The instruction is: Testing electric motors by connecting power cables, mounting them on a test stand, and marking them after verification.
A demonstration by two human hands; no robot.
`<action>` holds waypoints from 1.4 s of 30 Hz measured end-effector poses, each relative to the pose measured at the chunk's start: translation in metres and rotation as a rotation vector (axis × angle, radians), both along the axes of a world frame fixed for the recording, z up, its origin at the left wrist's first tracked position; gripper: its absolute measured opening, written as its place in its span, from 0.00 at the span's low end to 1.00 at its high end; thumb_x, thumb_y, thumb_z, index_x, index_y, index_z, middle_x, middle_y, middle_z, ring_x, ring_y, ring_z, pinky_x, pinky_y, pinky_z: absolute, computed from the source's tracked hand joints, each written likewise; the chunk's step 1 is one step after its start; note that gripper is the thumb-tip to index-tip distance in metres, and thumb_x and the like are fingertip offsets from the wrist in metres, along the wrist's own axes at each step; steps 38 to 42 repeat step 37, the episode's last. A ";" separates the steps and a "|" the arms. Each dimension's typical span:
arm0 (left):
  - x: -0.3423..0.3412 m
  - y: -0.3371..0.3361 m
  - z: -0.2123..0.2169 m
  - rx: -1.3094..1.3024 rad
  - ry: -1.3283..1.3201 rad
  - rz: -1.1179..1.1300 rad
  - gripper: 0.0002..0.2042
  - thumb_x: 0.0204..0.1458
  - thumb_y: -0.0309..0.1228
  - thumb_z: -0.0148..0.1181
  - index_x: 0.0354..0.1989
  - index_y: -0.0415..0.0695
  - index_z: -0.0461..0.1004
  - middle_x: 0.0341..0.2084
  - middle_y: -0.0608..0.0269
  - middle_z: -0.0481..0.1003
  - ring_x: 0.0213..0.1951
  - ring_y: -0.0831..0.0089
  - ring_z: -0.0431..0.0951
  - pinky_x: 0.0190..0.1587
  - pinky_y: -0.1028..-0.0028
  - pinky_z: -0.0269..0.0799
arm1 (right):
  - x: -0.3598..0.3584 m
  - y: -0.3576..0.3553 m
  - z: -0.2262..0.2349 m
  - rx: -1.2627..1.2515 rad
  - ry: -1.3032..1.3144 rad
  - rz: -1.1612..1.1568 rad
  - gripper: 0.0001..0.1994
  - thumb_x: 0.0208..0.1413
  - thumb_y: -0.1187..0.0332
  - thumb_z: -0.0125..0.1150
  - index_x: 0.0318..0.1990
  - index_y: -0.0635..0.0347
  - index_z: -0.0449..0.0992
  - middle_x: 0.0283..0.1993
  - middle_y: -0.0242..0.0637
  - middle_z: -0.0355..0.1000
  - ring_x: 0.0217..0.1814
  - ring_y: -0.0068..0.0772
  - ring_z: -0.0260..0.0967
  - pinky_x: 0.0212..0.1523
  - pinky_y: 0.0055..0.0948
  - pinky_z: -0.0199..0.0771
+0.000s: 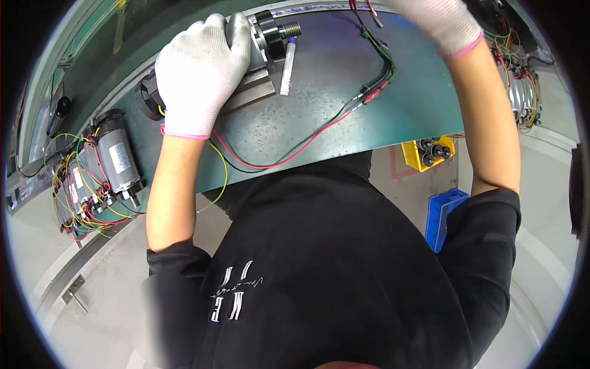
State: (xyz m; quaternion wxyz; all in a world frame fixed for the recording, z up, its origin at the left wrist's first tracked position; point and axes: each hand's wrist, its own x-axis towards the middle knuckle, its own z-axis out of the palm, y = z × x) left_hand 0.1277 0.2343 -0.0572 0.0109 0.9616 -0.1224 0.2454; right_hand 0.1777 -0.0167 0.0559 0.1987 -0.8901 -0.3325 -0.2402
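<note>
My left hand (203, 71), in a white knit glove with a pink cuff, is wrapped over an electric motor (260, 46) at the far left of the bench. The motor lies on its side, its threaded shaft pointing right. The hand hides most of its grey body. A metal block (251, 92) sits just below the motor. Red, black and yellow wires (264, 166) loop from the motor along the near bench edge. My right hand (439, 27), gloved alike, reaches to the far right; its fingers are cut off by the upper edge of the view.
A white marker (287, 69) with a purple cap lies beside the motor. Several wired motors (117, 157) stand at the left end of the green bench (424, 92). More motors (522, 95) are at the right. A yellow bin (410, 157) and a blue bin (435, 224) sit below.
</note>
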 end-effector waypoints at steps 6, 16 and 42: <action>-0.008 0.001 -0.003 0.059 0.082 0.069 0.18 0.70 0.47 0.52 0.39 0.48 0.83 0.33 0.53 0.84 0.39 0.52 0.86 0.42 0.53 0.81 | -0.039 -0.001 -0.052 -0.228 0.182 0.149 0.06 0.62 0.70 0.63 0.41 0.61 0.82 0.46 0.54 0.82 0.48 0.55 0.81 0.52 0.41 0.83; -0.013 -0.002 0.007 0.037 0.103 0.076 0.19 0.69 0.48 0.54 0.37 0.45 0.83 0.32 0.50 0.85 0.37 0.52 0.87 0.43 0.55 0.82 | -0.063 0.019 -0.107 -0.252 0.268 0.151 0.11 0.58 0.72 0.65 0.48 0.64 0.81 0.68 0.54 0.72 0.58 0.54 0.78 0.60 0.45 0.81; -0.013 -0.001 0.013 -0.001 0.037 0.078 0.23 0.65 0.53 0.60 0.32 0.43 0.81 0.31 0.49 0.85 0.35 0.52 0.87 0.41 0.54 0.82 | -0.090 0.028 -0.113 -0.343 0.267 -0.031 0.20 0.52 0.68 0.72 0.50 0.67 0.75 0.77 0.59 0.61 0.52 0.55 0.78 0.54 0.48 0.82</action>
